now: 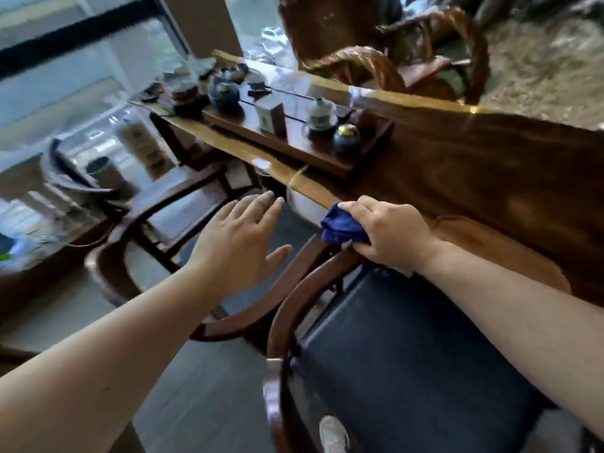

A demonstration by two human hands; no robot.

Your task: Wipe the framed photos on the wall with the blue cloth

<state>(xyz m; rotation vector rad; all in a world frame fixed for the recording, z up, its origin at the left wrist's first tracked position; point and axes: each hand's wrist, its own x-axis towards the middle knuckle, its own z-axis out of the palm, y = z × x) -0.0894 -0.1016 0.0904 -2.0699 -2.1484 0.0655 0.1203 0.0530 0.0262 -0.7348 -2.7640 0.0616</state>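
My right hand (392, 230) is closed around a bunched blue cloth (341, 225), just in front of the near edge of a long wooden table (474, 165). My left hand (238, 237) hovers flat with fingers spread above the curved wooden chair backs, holding nothing. No framed photos or wall show in this view; the picture is blurred by motion.
A wooden tea tray (294, 142) with teapots, cups and a small box sits on the table. A chair with a dark blue seat (408, 354) stands below my right arm, and another wooden chair (157, 223) is to the left. Large windows fill the left side.
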